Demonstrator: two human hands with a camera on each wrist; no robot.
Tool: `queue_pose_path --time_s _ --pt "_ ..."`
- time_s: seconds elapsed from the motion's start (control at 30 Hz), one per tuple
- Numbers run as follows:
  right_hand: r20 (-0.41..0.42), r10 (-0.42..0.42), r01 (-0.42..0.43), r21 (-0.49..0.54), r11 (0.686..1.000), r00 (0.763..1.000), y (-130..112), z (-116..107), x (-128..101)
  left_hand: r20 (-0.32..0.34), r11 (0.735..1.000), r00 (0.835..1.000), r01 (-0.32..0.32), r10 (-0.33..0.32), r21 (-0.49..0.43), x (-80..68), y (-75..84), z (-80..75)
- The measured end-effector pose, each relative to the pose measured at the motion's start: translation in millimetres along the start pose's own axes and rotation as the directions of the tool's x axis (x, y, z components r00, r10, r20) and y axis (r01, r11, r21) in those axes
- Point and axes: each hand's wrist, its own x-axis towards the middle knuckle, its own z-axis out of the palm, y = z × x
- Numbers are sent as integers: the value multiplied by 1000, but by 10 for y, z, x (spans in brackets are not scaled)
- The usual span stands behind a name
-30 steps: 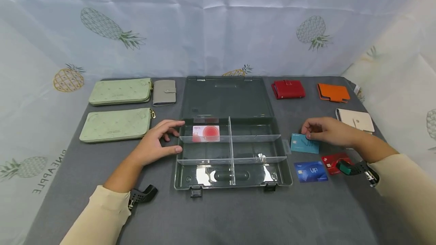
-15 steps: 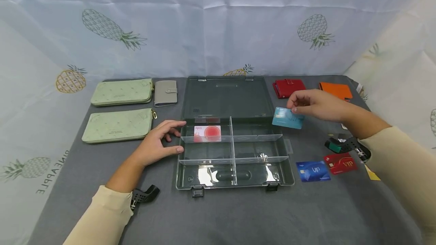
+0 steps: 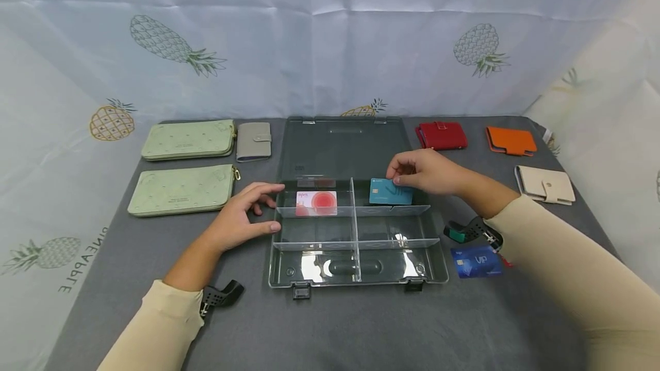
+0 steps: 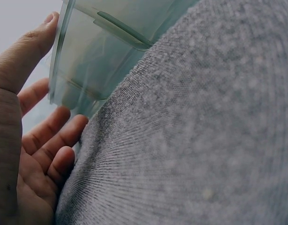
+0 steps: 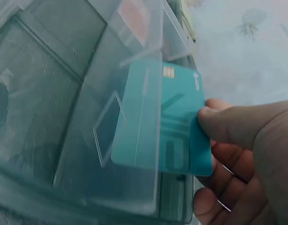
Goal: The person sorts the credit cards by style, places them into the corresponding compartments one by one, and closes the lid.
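Observation:
An opened, dark translucent divider box [image 3: 314, 280] lies mid-table, its lid [image 3: 345, 150] folded back. My right hand [image 3: 425, 172] pinches a teal chip card [image 3: 390, 192] by its edge at the box's back right compartment. Through the clear divider [image 5: 134, 187] in the right wrist view, part of the teal card shows. A pink and white card [image 3: 315, 203] with a red circle stands in the back left compartment. My left hand [image 3: 244, 213] rests at the box's left side, thumb and fingers spread and touching or close to its wall; the left wrist view shows fingertips near that wall.
Two pale green wallets [image 3: 180, 190] and a grey card holder [image 3: 254, 142] lie at left. Red [image 3: 442, 135], orange [image 3: 511, 141] and cream [image 3: 544, 184] holders lie at right. A blue VIP card [image 3: 476, 262] is beside the box; a red card is mostly hidden under the right arm.
My right hand has lifted the teal card off the table and carried it left to the back right compartment. My left hand has stayed at the box's side.

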Motion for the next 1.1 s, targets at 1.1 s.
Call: queue_pose_path --time_s 1.1 --pt "-353 60 -92 -75 993 934 428 70 -829 6 1000 1000 7 -7 7 -12 1 0"
